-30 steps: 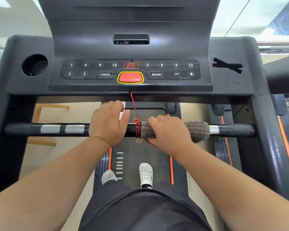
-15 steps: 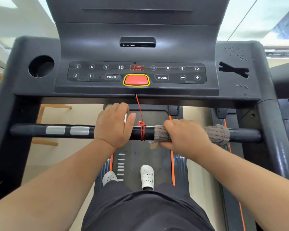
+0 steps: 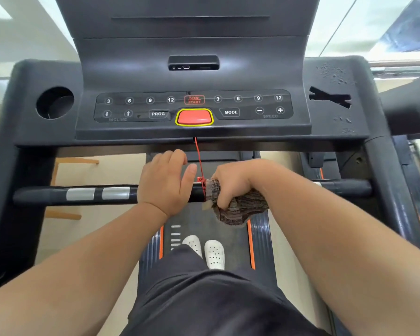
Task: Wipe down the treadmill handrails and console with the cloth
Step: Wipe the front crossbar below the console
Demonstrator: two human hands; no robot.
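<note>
- The cloth (image 3: 238,209) is a brown knit rag, soft and light. It is wrapped round the rail (image 3: 83,194) under the right hand (image 3: 235,180), whose fingers are curled tight on it. A loose bunch hangs below the thumb.
- Being limp, it should mould to the round tube, but it will probably rub well only where the fingers squeeze it.
- The best hold looks like a sleeve grip, palm over and thumb under. The hanging tail is better gathered into the fingers so it cannot flap or catch.
- A red cord (image 3: 199,161) is knotted on the rail on the thumb side of the right fingers, touching the cloth's edge. The open knit could snag there, so ease off the squeeze near the knot.
- The left hand (image 3: 165,183) sits on the far side of the knot. Its fingers are hooked over the rail and its thumb points toward the cord, so it looks like a brace.
- The console (image 3: 301,132) lies above and beyond both sets of fingers. For its flat panel, a folded pad under flat fingers would likely suit, pressed lightly over the buttons.
</note>
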